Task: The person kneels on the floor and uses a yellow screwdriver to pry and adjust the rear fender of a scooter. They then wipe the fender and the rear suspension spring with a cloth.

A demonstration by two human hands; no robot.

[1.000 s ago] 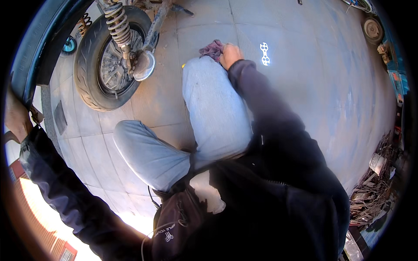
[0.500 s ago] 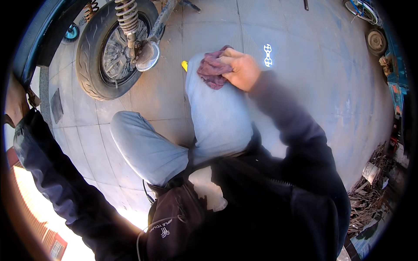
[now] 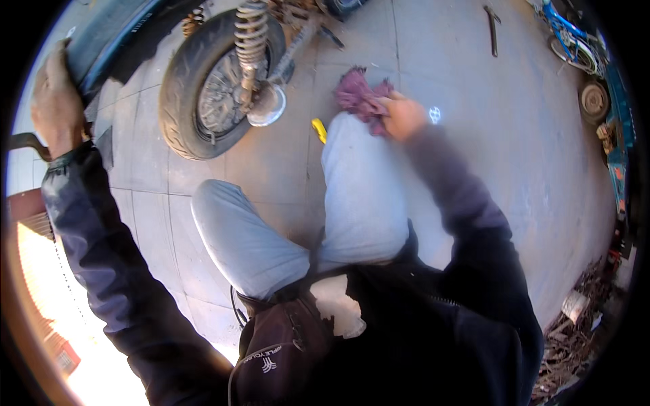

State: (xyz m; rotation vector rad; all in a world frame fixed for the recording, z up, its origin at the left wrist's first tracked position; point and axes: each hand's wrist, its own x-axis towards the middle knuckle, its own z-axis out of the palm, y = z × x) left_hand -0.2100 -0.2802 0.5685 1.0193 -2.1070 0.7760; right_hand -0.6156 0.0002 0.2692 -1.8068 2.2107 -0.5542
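My right hand [image 3: 406, 119] grips a crumpled maroon rag [image 3: 362, 99], which hangs over the tip of my right knee [image 3: 352, 139]. The hand is blurred by motion. At the far left, my left hand [image 3: 58, 105] lies with stretched fingers on the edge of a dark teal vehicle panel [image 3: 112, 40]. Beyond my knees stands a dusty rear wheel [image 3: 177, 111] with a black tyre. A coil-spring shock absorber [image 3: 251, 37] runs down to its hub, next to a round metal cover [image 3: 269, 107].
On the tiled floor lie a small yellow object [image 3: 319, 130], a flat silver multi-hole wrench [image 3: 435, 115] and a dark long-handled tool [image 3: 493, 34]. A blue bicycle [image 3: 569, 40] and a rusty wheel [image 3: 594, 101] are at the far right. Dry debris [image 3: 569, 358] lies lower right.
My left hand has come further into view, up along the panel. The rag has moved from the top of my knee to just past it. The whole view has shifted slightly.
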